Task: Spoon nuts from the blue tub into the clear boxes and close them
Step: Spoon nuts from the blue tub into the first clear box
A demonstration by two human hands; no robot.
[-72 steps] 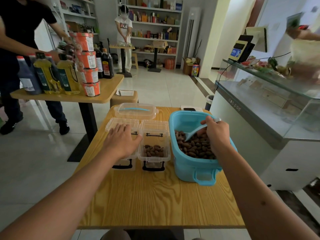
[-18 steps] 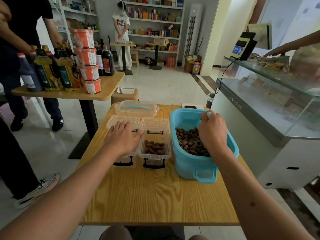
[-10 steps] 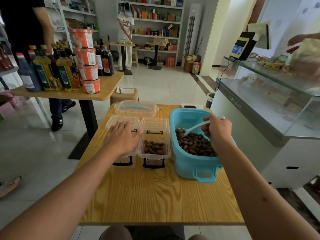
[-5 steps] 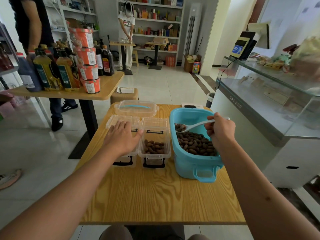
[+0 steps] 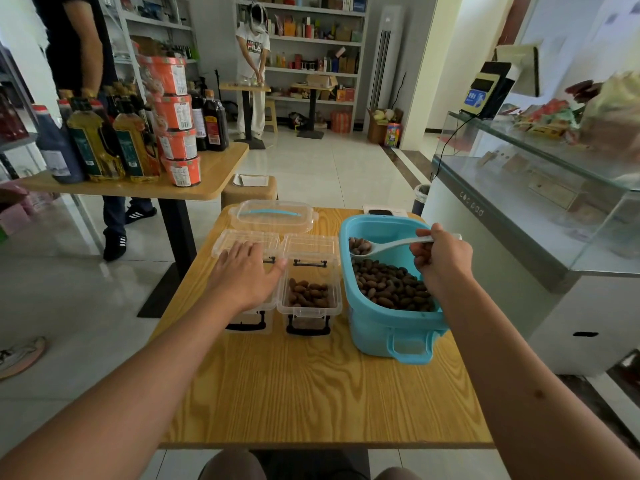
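The blue tub (image 5: 388, 327) stands on the right of the wooden table (image 5: 311, 393), holding brown nuts (image 5: 391, 289). My right hand (image 5: 441, 261) grips the handle of a white spoon (image 5: 391, 244), whose bowl carries a few nuts above the tub's left side. Two clear boxes stand side by side with lids swung back. The right box (image 5: 310, 296) holds a layer of nuts. My left hand (image 5: 246, 275) lies flat on the left box (image 5: 247, 311), hiding its inside.
A clear lid with a blue handle (image 5: 273, 214) lies at the table's far edge, a phone (image 5: 382, 212) behind the tub. A second table (image 5: 138, 188) with oil bottles and orange tubs stands left. A glass counter (image 5: 536, 202) runs along the right. People stand behind.
My right hand has lifted the spoon out of the nut pile with a load of nuts and raised it over the tub's left side. My left hand has stayed on the left box.
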